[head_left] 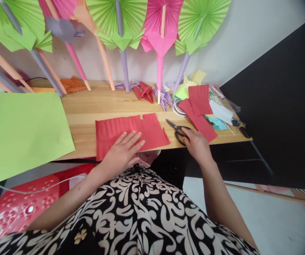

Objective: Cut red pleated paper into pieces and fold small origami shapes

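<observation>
My left hand (124, 152) lies flat with its fingers spread on a creased red paper sheet (115, 136) near the table's front edge. Small notches show in the sheet's top and right edges. To the right, my right hand (198, 144) has its fingers curled on the handle loops of black scissors (178, 130). The scissors rest on the wood, their blades closed and pointing up and left, apart from the sheet. Beyond them lie more red paper pieces (200, 101), one overlapping the other.
A large green sheet (25, 131) overhangs the table's (83, 106) front left. Paper fans (204, 21) on rolled-paper sticks lean against the back wall. A white tape roll (178, 109) and paper scraps (185, 86) crowd the right. A red stool (22, 202) stands below left.
</observation>
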The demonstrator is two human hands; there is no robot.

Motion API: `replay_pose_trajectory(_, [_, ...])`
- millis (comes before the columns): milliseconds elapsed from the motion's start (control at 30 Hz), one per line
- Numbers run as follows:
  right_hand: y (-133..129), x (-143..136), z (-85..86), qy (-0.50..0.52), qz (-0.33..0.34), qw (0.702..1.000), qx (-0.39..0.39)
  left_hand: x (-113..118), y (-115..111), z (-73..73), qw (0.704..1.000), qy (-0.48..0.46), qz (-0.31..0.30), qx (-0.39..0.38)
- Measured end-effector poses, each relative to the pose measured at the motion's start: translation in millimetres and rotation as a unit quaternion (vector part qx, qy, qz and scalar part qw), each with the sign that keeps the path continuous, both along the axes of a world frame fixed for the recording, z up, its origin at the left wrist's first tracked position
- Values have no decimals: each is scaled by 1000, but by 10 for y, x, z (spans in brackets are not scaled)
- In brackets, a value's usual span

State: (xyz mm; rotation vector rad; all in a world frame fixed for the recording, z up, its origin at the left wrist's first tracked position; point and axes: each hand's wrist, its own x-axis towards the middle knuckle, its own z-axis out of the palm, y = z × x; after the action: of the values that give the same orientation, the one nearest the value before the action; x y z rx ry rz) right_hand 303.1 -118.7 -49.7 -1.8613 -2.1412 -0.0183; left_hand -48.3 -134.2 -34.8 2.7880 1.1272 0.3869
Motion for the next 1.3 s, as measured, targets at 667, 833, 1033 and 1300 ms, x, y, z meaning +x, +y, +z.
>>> replay_pose_trajectory(667, [-891,-814,-10,638,4,707,-304,143,44,-341,1000,-8,-1,-21])
replay_pose_trajectory(833, [-942,-852,-58,626,27,719,-300,153,48,-322,1000,-10,3,-5])
replay_pose_trajectory(1033, [-972,-845,-158,624,30,719,-305,182,50,-306,1000,-16,10,-12])
replay_pose_trajectory(1300, [-985,-819,-149,624,22,714,-318,220,60,-264,1000,-18,19,-6])
